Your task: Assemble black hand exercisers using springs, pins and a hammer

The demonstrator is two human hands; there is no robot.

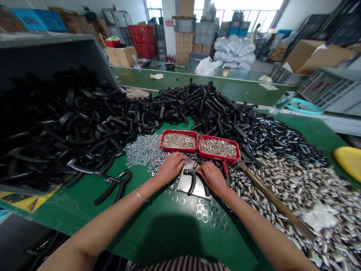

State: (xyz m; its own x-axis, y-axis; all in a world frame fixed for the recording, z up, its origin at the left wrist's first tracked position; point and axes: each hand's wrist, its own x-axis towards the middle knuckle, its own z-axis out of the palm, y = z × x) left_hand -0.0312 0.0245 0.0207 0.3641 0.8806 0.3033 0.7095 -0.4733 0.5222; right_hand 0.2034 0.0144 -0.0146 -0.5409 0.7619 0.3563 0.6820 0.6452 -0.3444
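Two curved black plastic handles (192, 182) lie on a small metal plate (184, 183), with a small shiny metal part at their top. My right hand (212, 177) pinches at the top of the right-hand handle. Near the upper left corner of the plate, my left hand (172, 166) has its fingers pressed together. What is between them, if anything, is too small to make out. Just beyond my hands stand two red trays: the left tray (179, 149) holds tiny metal parts, the right tray (218, 157) small pins.
Black handles (208, 101) are heaped behind the trays and spill from a grey bin (105, 64) at left. A joined handle pair (114, 186) lies left. Nuts (143, 150), flat rings (207, 214), springs (318, 188) and a hammer (276, 199) surround the plate.
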